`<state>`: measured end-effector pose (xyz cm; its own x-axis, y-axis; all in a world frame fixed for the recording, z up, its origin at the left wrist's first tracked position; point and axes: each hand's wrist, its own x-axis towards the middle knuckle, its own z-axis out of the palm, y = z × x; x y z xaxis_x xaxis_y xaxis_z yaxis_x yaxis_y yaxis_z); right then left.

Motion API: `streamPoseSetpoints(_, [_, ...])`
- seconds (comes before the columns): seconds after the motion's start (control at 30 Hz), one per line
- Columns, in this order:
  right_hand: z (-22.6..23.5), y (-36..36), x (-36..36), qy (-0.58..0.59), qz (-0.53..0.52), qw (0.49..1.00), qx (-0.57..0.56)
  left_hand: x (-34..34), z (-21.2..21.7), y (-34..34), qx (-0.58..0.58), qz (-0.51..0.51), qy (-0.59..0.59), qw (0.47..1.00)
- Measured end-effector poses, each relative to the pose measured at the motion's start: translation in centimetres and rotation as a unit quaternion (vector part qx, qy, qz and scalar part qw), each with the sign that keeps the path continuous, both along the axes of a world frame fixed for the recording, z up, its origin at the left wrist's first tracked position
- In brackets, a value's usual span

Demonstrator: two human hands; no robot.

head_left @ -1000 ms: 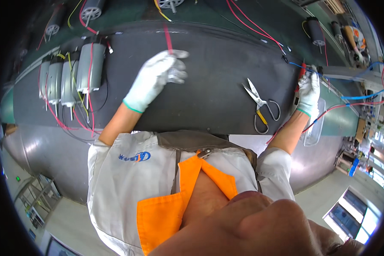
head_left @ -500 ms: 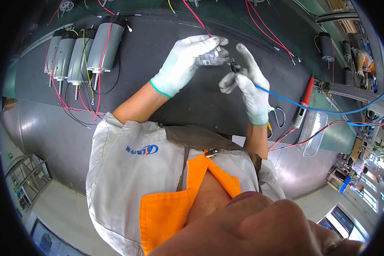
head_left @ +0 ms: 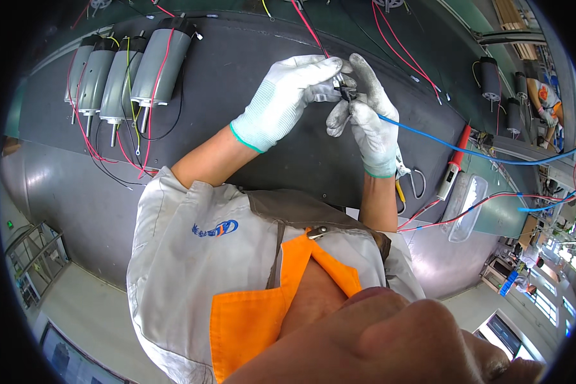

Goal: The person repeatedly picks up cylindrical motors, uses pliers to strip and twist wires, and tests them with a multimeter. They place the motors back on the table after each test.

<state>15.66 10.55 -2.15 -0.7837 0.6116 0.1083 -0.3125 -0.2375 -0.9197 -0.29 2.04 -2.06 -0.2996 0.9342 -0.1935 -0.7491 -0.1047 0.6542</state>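
Observation:
My left hand [head_left: 287,96], in a white glove, pinches the ends of a red and a black lead wire [head_left: 309,27], with a pale terminal tip [head_left: 336,80] showing at its fingertips. Close against it, my right hand [head_left: 372,118], also gloved, grips a small black connector [head_left: 348,93]. A blue cable [head_left: 457,148] runs from the right palm off to the right. At the fingertips the terminal and connector meet or nearly meet; whether they are joined is hidden by the fingers.
Several grey cylindrical motors [head_left: 161,64] with trailing leads stand on the dark bench at left. On the right are a red-and-white pen-shaped tool [head_left: 455,163], scissors-like handles [head_left: 418,184] and a clear tray [head_left: 465,208]. Another person [head_left: 545,102] is at far right.
My two hands have come together, bringing the black connector up to the wire ends. The view has shifted slightly.

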Motion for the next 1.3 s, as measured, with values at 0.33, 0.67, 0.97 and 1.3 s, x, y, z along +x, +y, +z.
streamPoseSetpoints(0.33, [0.9, 0.1, -0.1, -0.106, -0.003, 0.994, -0.038, -0.2, -3.2, 0.8, 0.005, -0.025, 0.018, 1.000])
streamPoseSetpoints(0.67, [-5.3, 7.8, 29.3, -0.606, -0.446, 0.535, 0.384, -2.5, -2.8, 0.9, 0.069, -0.003, 0.045, 0.997])
streamPoseSetpoints(0.97, [1.7, 10.0, 8.7, -0.322, -0.184, 0.892, 0.257, -2.5, -2.9, -0.6, 0.063, 0.054, -0.013, 0.996])
streamPoseSetpoints(1.3, [-1.8, 13.3, -2.2, -0.362, -0.068, 0.840, 0.400, -2.9, -3.2, 0.2, 0.076, 0.001, -0.056, 0.996])
